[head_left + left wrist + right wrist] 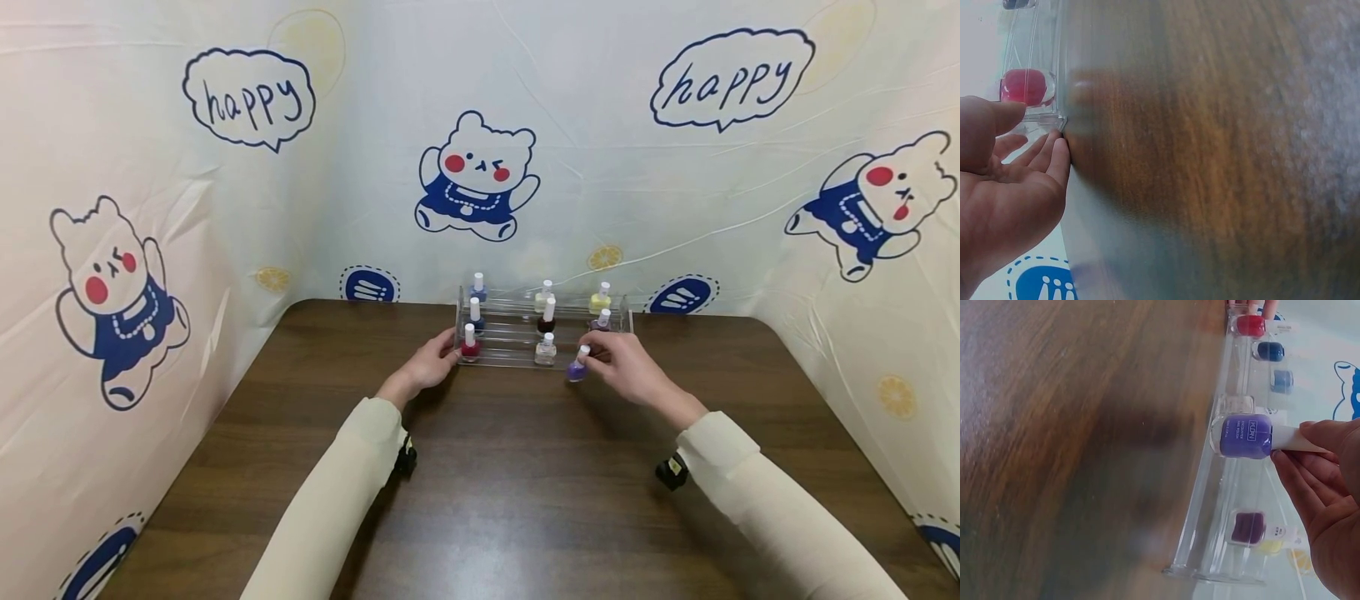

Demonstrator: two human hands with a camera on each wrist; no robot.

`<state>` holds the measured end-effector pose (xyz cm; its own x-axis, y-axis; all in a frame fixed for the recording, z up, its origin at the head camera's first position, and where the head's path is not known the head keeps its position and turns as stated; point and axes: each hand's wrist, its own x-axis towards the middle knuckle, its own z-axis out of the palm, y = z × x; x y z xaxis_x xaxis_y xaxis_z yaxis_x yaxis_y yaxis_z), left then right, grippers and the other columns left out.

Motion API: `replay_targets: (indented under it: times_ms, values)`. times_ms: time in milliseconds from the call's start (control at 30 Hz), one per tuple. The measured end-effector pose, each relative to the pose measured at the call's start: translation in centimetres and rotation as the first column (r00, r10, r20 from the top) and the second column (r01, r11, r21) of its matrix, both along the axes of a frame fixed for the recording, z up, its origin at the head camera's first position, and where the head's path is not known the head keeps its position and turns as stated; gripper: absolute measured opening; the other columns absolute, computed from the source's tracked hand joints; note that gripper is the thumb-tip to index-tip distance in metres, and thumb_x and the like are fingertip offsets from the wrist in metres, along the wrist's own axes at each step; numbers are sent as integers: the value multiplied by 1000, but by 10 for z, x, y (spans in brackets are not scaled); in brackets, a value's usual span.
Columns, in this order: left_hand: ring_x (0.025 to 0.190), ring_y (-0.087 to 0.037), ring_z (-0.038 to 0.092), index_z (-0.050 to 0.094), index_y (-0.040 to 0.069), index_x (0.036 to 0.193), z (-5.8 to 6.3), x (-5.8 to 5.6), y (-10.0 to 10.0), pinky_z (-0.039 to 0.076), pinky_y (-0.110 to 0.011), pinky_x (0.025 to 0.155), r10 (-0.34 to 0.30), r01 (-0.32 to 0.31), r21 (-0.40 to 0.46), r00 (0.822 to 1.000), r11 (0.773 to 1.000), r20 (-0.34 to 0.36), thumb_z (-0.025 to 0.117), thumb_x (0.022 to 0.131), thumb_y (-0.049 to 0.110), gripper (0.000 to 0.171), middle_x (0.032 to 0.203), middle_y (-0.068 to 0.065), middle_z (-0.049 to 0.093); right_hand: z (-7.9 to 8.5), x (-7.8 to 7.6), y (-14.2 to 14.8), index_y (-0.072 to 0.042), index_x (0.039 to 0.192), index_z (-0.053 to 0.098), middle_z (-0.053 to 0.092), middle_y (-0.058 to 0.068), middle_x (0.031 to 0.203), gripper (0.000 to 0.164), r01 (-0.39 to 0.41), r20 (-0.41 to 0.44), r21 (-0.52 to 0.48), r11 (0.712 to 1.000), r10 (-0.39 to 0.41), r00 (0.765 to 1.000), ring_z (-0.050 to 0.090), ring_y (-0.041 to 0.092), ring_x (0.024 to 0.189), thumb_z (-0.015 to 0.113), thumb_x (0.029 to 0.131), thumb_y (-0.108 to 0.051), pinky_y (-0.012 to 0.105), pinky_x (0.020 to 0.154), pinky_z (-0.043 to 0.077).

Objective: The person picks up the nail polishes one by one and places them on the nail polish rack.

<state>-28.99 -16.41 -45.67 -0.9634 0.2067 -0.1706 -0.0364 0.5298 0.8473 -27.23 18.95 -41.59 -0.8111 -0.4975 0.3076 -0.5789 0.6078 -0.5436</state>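
Observation:
My right hand pinches a purple nail polish bottle by its white cap. The bottle hangs slightly tilted, just in front of the lowest tier of a clear tiered rack. In the right wrist view the purple bottle overlaps a clear polish bottle behind it. At the rack's left end, my left hand grips the side panel, thumb and fingers around its corner. Close to that thumb stands a red polish bottle on the front tier.
Other polishes stand on the rack: a clear one in front, a dark one and a navy one midway, a light blue one and a yellow one behind. A dark purple bottle is at right. Printed cloth encloses the wooden table.

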Motion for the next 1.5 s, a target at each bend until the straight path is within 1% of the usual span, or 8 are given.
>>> replay_targets:
  times_ms: [433,600,733,833,1000,1300,1500]
  values:
    - [149,-36,33,28,15,162,1,0,0,22,-57,123,-2,2,-11,1000,1000,-1,49,109,19,58,161,-16,39,5,-2,10,-1,107,71,75,12,99,11,23,18,-10,1000,-23,1000,74,26,92,70,97,-4,42,82,62]
    - [150,-37,32,28,16,163,1,0,0,21,-58,123,-3,3,-14,1000,1000,3,49,109,19,57,162,-15,39,7,-3,14,-2,104,71,75,12,97,8,36,3,-9,999,-36,999,74,27,92,70,97,-4,42,81,62]
    - [150,-37,32,28,17,163,2,0,0,21,-57,123,-1,1,-9,1000,1000,5,48,109,19,57,162,-15,38,8,-4,17,0,105,71,75,13,99,10,48,-12,2,999,-48,999,74,28,92,69,97,-4,43,81,62]
    - [150,-37,31,27,16,163,2,0,0,22,-58,123,-3,3,-7,1000,1000,6,47,109,18,57,162,-16,38,10,-5,18,1,107,71,75,15,101,12,58,-13,2,998,-58,998,74,29,92,70,97,-5,44,81,62]
    - [151,-38,29,25,15,163,2,1,0,21,-58,123,-6,6,-11,1000,1000,12,46,110,19,58,163,-16,36,13,-5,21,1,108,71,74,16,102,12,65,-7,-1,998,-65,998,74,29,92,69,96,-4,44,81,62]
    - [152,-37,28,26,15,163,1,2,0,20,-57,123,-6,6,-4,1000,1000,7,47,109,19,58,163,-16,36,12,-11,26,3,111,69,73,20,106,15,89,-4,3,996,-89,996,73,33,95,68,97,-2,47,83,61]
    - [151,-38,28,26,16,163,0,2,-1,20,-58,123,-8,8,-2,1000,1000,3,46,110,19,58,163,-16,36,9,-17,30,3,111,70,73,20,105,14,106,-16,-17,994,-106,994,73,33,95,67,97,-2,49,83,61]
